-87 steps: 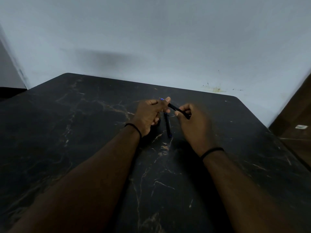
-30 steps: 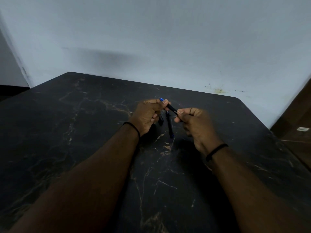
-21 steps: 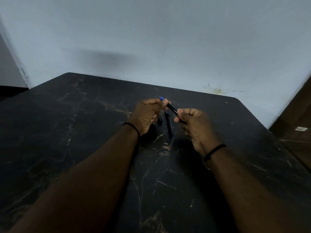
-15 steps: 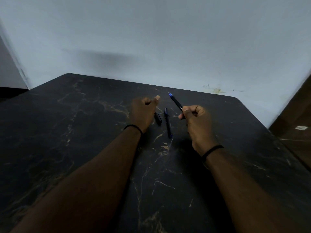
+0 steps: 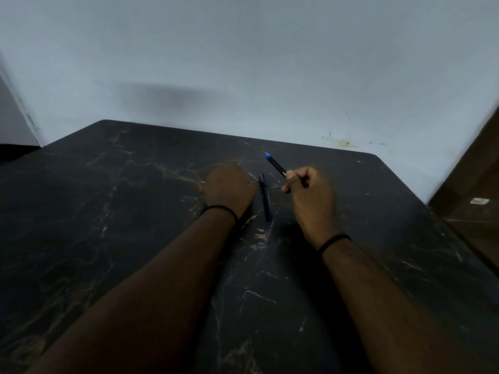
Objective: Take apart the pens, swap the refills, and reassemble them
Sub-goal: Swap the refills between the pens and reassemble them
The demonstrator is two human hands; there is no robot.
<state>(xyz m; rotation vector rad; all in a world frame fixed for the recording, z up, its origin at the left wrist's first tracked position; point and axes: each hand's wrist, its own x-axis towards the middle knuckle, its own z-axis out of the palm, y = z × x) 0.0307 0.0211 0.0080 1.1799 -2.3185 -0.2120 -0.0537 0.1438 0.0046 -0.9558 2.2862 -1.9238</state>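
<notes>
- Currently, the right hand (image 5: 310, 198) grips a black pen (image 5: 275, 165) near its lower end, fingers curled round it; the blue tip points up and away to the left.
- Left hand (image 5: 229, 188) rests knuckles-up on the dark table (image 5: 108, 211); its fingers are hidden, so its grip cannot be told.
- Second pen (image 5: 265, 197) lies flat between the hands, just beside the left.

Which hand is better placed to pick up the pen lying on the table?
Left. The left hand rests right beside the lying pen; the right hand already grips another pen.
</notes>
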